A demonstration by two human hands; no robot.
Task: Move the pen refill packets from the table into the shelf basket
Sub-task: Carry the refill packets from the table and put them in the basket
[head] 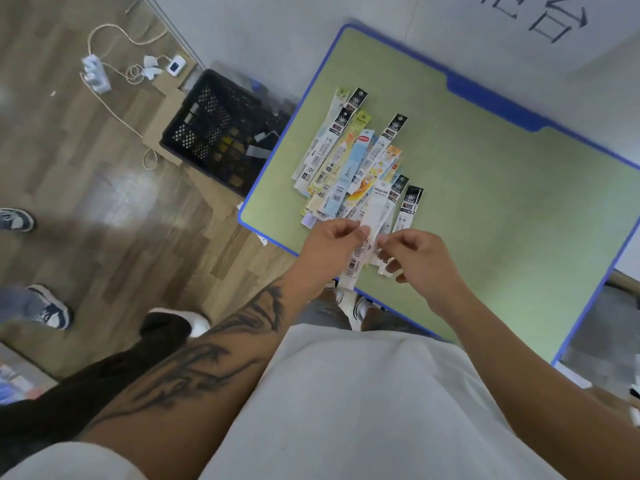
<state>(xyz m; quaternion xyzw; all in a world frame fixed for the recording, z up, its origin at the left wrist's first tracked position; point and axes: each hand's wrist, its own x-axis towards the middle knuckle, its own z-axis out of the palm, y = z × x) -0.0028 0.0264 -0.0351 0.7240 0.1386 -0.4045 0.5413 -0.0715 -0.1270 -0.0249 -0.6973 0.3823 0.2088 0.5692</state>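
Several long, narrow pen refill packets (349, 157) lie fanned out in a pile on a green table with a blue rim (502, 188). My left hand (329, 247) pinches a white refill packet (375, 216) near its lower end, lifted over the near edge of the pile. My right hand (419, 261) has its fingers curled at the same packet's right side, fingertips touching it. A black lattice basket (207, 126) stands on the floor to the left of the table, with dark items inside.
A white power strip (95, 72) with cables lies on the wooden floor at far left. Another person's shoes (48, 310) stand at the left edge. Flat cardboard lies under the basket. A white wall runs behind the table.
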